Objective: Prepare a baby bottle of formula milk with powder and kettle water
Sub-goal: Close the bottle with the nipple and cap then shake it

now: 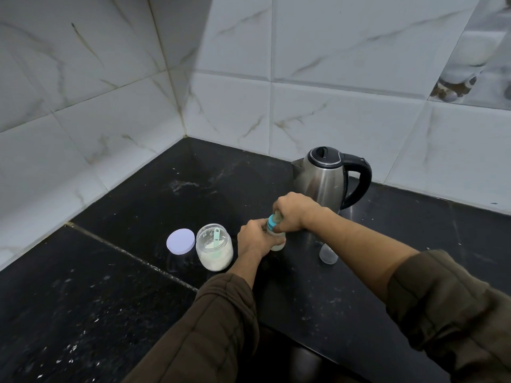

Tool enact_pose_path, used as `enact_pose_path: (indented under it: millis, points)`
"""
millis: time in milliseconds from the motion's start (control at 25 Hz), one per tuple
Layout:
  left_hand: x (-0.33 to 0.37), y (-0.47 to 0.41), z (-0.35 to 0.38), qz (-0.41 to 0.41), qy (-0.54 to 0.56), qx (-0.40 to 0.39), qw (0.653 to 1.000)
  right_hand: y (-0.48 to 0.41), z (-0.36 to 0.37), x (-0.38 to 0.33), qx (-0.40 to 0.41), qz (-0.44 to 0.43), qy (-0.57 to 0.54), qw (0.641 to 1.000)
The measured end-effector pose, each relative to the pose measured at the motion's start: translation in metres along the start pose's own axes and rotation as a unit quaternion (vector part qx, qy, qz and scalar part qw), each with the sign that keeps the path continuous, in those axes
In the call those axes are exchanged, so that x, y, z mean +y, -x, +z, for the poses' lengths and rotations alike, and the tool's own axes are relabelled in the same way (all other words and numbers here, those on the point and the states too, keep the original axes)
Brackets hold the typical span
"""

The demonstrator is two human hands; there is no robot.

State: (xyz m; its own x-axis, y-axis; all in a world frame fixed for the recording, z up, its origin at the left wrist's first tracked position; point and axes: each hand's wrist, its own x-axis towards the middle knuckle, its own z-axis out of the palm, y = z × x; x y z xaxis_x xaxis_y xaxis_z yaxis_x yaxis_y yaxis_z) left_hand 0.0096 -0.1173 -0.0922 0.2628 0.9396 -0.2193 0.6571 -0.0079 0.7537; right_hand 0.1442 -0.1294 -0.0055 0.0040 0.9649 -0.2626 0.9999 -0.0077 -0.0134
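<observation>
A small baby bottle point(277, 241) with pale liquid stands on the black counter point(138, 272). My left hand point(253, 239) grips its body from the left. My right hand point(293, 212) is curled over its top, fingers round the teal collar and teat point(273, 221). Left of the bottle stands an open clear jar of white powder point(215, 248) with a teal scoop point(217, 239) inside. Its lilac lid point(180, 241) lies flat beside it. A steel kettle point(326, 179) with a black handle stands behind my right hand, lid shut.
A clear bottle cap point(328, 255) sits on the counter under my right forearm. White marble-pattern tiled walls point(110, 106) meet in a corner behind. White specks are scattered on the counter. The counter's front edge point(318, 352) runs at lower right.
</observation>
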Motion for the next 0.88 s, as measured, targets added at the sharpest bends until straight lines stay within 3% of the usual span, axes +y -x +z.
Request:
enact_pose_path:
  millis: [280, 640, 880]
  points:
    - [0.001, -0.005, -0.001, 0.006, -0.04, 0.014, 0.999, -0.001, 0.017, -0.01, 0.057, 0.091, -0.065, 0.992]
    - [-0.011, -0.009, 0.002, 0.045, 0.016, -0.014, 0.999, -0.004, 0.014, 0.008, 0.015, 0.012, -0.071, 0.997]
    - [-0.01, -0.009, 0.006, 0.039, 0.001, 0.012, 0.999, -0.005, 0.011, -0.003, 0.047, 0.055, -0.064, 0.995]
